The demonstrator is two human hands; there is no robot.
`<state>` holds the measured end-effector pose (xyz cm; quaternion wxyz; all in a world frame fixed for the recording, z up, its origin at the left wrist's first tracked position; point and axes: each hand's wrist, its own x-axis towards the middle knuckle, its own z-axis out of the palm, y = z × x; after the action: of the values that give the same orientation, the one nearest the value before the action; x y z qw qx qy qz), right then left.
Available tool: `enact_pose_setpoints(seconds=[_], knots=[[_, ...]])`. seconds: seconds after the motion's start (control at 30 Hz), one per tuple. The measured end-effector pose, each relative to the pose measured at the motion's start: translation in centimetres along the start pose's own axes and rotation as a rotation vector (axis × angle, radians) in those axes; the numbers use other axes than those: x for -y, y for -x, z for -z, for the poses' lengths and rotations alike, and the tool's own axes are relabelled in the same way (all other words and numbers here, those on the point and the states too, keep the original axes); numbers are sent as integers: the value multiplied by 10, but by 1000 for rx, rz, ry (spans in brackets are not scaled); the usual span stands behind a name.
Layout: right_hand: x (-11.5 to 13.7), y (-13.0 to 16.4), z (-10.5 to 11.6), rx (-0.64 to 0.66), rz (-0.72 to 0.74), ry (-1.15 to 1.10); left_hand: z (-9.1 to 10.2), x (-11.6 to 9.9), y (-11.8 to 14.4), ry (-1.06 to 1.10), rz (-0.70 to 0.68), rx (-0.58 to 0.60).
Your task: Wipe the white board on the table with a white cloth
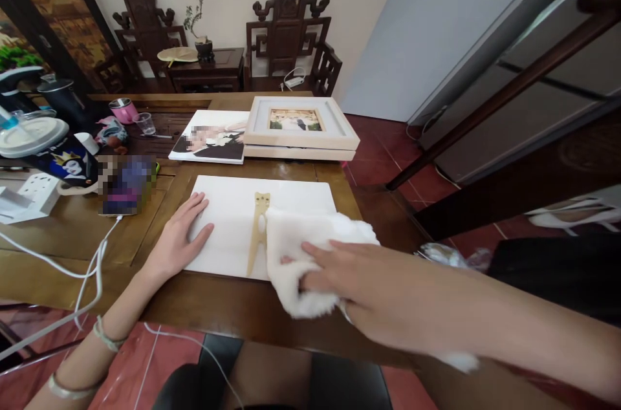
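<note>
A flat white panel lies on the wooden table in front of me. Down its middle runs a narrow tan piece, forked, with small holes at its top; its kind I cannot tell. My left hand rests on the panel's left edge, fingers spread. With my right hand I hold a white fluffy cloth against the panel's right part. The cloth covers that side and hangs past the near edge. Some right-hand fingers are hidden in its folds.
Behind the panel sit a photo print and stacked pale picture frames. On the left are a phone with a white cable, a large dark cup, a clear cup and a pink mug.
</note>
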<state>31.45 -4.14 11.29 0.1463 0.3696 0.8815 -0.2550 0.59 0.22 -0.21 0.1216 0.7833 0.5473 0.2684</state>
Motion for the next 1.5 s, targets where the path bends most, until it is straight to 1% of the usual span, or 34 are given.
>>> enact_pose_setpoints(seconds=[0.07,0.13,0.23,0.3,0.33,0.4,0.47,0.53,0.6,0.67,0.73,0.77,0.8,0.87,0.93,0.97,1.03,1.07,1.13,1.23,1.33,1.4,1.5], knots=[[-10,-18,4,-46,-88,-11,0,1,0,1,-4,3],[-21,-41,4,-120,-116,-4,1,1,0,4,-7,2],[-29,-75,0,-266,-76,30,1,1,0,11,-14,-3],[-26,-91,-7,-328,-55,79,2,0,0,15,-18,-3],[-21,-95,-11,-338,-42,112,2,0,0,17,-18,-1],[-5,-95,-20,-306,1,175,2,0,0,20,-17,0],[15,-85,-31,-252,75,196,2,0,0,22,-16,1],[34,-69,-39,-198,159,165,1,1,0,21,-19,1],[47,-57,-41,-158,230,121,1,1,1,17,-19,5],[47,-54,-38,-126,270,97,1,1,1,14,-16,11],[34,-63,-29,-132,273,93,1,1,1,13,-10,13],[25,-70,-24,-157,267,98,2,1,1,14,-7,14],[14,-80,-20,-194,256,104,2,0,1,15,-4,13],[-7,-99,-13,-316,213,124,3,0,1,18,-2,10],[-19,-115,-10,-425,136,120,4,-1,1,21,-5,12],[-22,-120,-12,-464,96,113,4,-2,1,22,-5,14],[-17,-125,-18,-512,44,114,5,-2,1,23,-4,16],[-12,-123,-23,-516,46,127,5,-2,1,23,-5,16],[3,-115,-35,-489,95,158,4,-1,1,22,-10,14],[30,-93,-51,-427,200,160,3,1,1,20,-19,19],[52,-72,-57,-349,276,132,3,4,1,24,-26,33],[58,-66,-56,-304,329,129,3,5,1,31,-31,52],[48,-72,-49,-311,371,149,4,5,1,42,-36,63]])
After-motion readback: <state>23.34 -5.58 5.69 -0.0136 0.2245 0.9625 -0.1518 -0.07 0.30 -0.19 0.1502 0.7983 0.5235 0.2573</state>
